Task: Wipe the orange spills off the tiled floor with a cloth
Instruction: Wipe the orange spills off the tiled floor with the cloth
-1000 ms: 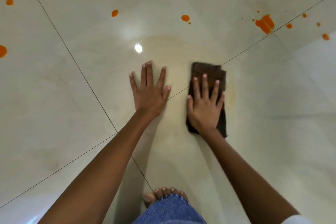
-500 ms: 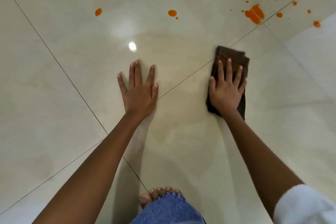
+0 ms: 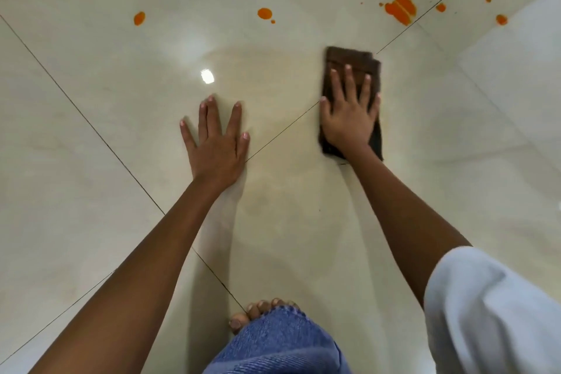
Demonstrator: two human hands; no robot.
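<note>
While right grip [image 3: 349, 121] presses flat, cloth [image 3: 349, 56] beneath

Bare toes [image 3: 261, 310] peek out past a blue denim knee [image 3: 282, 346]; a pale sleeve [image 3: 491, 313] fills the lower right corner.

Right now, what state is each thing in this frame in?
tiled floor, glossy, with a faint yellowish smear in the middle.
left hand, flat on the tiled floor, fingers spread, holding nothing.
right hand, flat, pressing down on the cloth.
cloth, brown, folded, blurred at its edges.
orange spills, unwiped, scattered beyond the cloth.
</note>
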